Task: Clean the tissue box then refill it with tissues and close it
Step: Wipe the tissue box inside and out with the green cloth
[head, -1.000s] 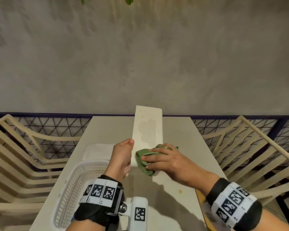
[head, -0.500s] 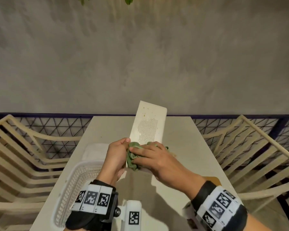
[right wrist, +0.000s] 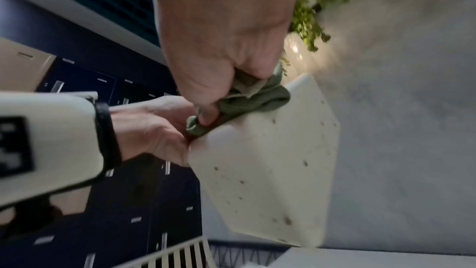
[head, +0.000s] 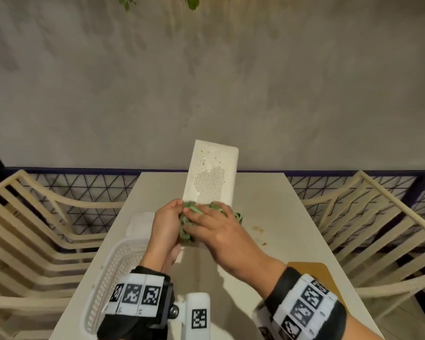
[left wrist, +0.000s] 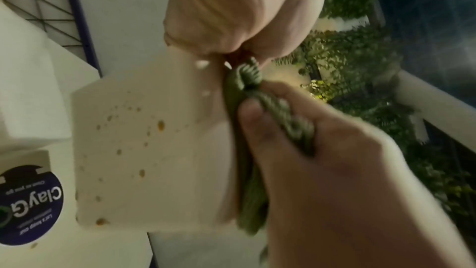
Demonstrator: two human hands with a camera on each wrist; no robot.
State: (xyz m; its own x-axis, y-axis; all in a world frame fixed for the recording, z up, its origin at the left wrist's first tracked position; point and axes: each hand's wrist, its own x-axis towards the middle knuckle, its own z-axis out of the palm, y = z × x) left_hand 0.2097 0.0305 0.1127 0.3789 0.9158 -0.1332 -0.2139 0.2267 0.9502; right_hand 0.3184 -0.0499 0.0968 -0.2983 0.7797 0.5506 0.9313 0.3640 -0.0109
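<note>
The white tissue box has a dotted panel and brown spots, and it is raised off the table, tilted up and away from me. My left hand grips its near end. My right hand holds a bunched green cloth against the same end, right beside the left fingers. In the left wrist view, the spotted box fills the middle, with the cloth pinched along its edge. From the right wrist, the cloth is pressed on the box.
A white slatted basket sits at the table's near left, with a stack of white tissues behind it. A tan board lies at the near right. Crumbs dot the table. Cream chairs flank both sides.
The box has tipped up higher. My right hand slid the cloth left along the box's near end until it met the left hand.
</note>
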